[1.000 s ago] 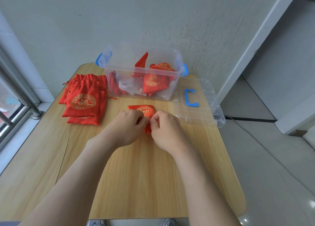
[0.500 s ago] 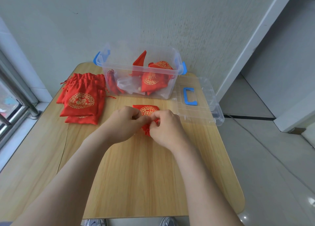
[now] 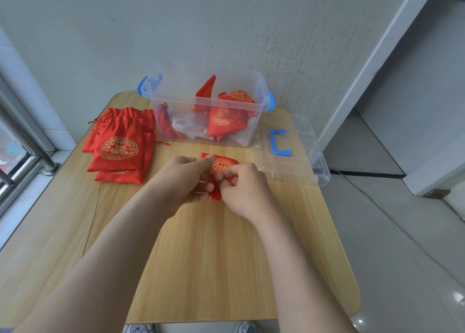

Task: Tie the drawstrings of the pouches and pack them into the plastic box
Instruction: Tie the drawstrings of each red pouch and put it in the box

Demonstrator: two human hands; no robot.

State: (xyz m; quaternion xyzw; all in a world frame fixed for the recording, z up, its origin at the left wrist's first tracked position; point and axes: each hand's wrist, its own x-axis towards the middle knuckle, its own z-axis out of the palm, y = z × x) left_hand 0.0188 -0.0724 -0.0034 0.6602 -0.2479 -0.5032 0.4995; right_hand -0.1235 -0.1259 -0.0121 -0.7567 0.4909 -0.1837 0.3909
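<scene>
Hands (image 3: 181,179) on pouch (image 3: 222,163); wooden table (image 3: 214,257), wall (image 3: 125,31).

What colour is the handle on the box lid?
Blue. The handle sits on the clear lid lying right of the plastic box, seen plainly in the head view.

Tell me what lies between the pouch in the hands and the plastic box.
Between the pouch and plastic box: only bare wooden table, per the head view.

the pouch (image 3: 222,163) is red with a gold print, as is the stack of pouches (image 3: 118,148), topped by a round gold emblem; the plastic box (image 3: 181,100) is clear with blue latches (image 3: 271,101), the lid (image 3: 307,156) clear with a blue handle (image 3: 274,142); the surface (image 3: 214,257) is pale wood grain
</scene>
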